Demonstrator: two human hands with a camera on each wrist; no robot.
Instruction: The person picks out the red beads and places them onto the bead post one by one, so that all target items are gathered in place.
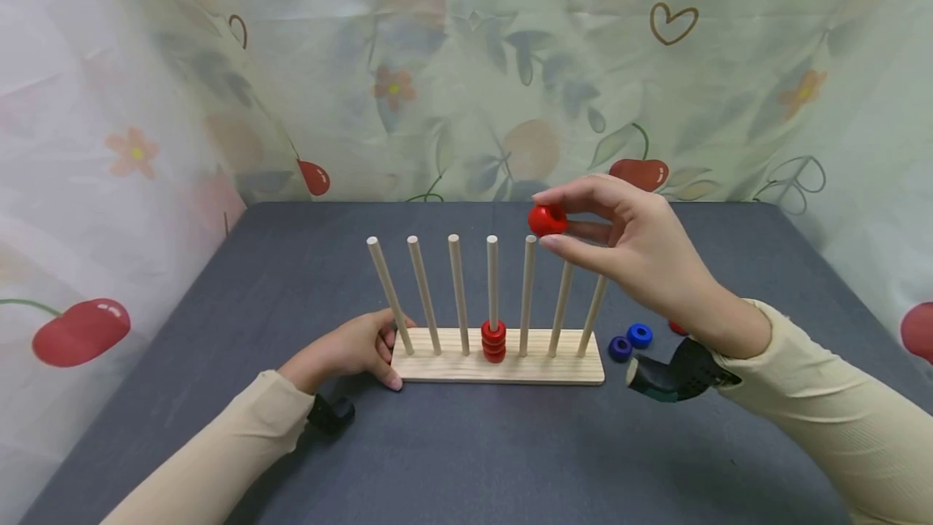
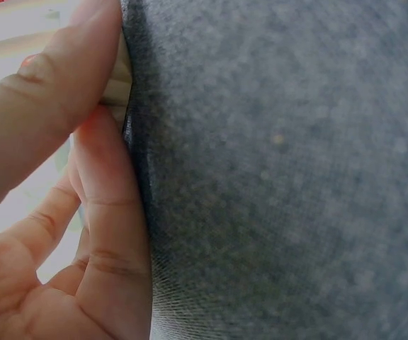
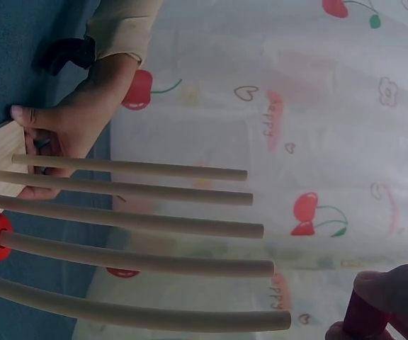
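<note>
A pale wooden pegboard point(image 1: 437, 371) with several upright pegs stands on the table. My left hand point(image 1: 357, 348) grips its left end; in the left wrist view the thumb and a finger point(image 2: 112, 205) close on the base's corner point(image 2: 119, 88). Red rings point(image 1: 493, 341) are stacked low on the middle peg. Raised over the right half of the board, my right hand point(image 1: 619, 225) pinches a red ring point(image 1: 547, 219) between thumb and fingers, its hole facing sideways. That ring point(image 3: 365, 317) shows dark in the right wrist view, beyond the peg tops.
Right of the board lie a dark purple ring point(image 1: 620, 348) and a blue ring point(image 1: 640, 335). A red piece point(image 1: 678, 328) beside them is mostly covered by the right wrist. Printed curtains point(image 1: 474, 104) hang behind the dark grey table point(image 1: 496, 452) and at its sides.
</note>
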